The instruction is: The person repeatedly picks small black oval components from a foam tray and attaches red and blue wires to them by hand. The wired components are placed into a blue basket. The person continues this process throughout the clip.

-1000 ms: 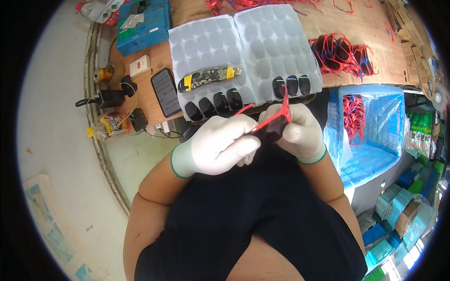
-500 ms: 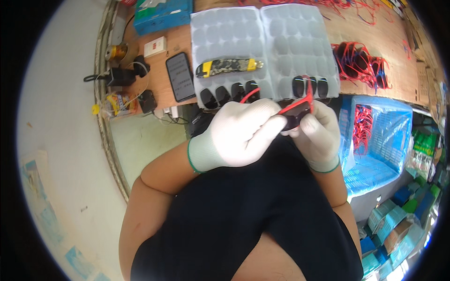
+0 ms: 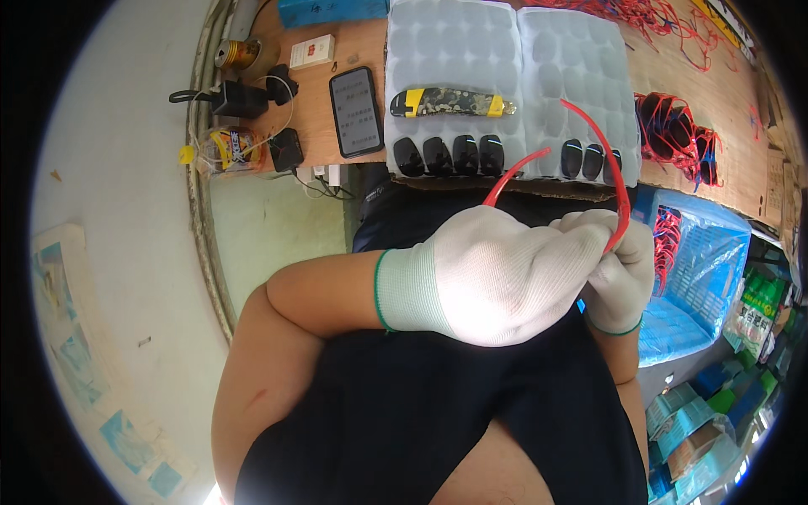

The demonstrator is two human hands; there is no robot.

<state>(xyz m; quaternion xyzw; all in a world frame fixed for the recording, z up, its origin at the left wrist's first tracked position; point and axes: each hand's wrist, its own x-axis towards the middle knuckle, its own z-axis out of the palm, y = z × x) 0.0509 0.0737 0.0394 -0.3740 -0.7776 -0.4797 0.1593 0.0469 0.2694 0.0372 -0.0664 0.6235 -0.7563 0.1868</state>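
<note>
Both my hands wear white knit gloves with green cuff edges. My left hand (image 3: 505, 278) and my right hand (image 3: 631, 261) are closed together around a pair of red sunglasses (image 3: 621, 189). The two red temples stick up past the gloves toward the table; the front and lenses are hidden behind my fingers. Beyond my hands lies a white dimpled tray (image 3: 459, 63) in two halves. Along its near edge rest several dark lenses (image 3: 465, 155), with more dark lenses (image 3: 571, 160) on the right half. A camouflage-patterned cutter (image 3: 454, 103) with yellow ends lies across the left half.
A phone (image 3: 356, 111), a small white box (image 3: 312, 52), chargers and a can (image 3: 238, 55) occupy the table's left side. Tangled red sunglasses (image 3: 673, 130) are piled on the right. Below them stands a blue plastic-lined basket (image 3: 694, 269) holding red frames.
The sunglasses have turned: their dark lens, visible before, is now hidden, and both temples point away from me. My hands have come slightly nearer my body. The whole view has shifted.
</note>
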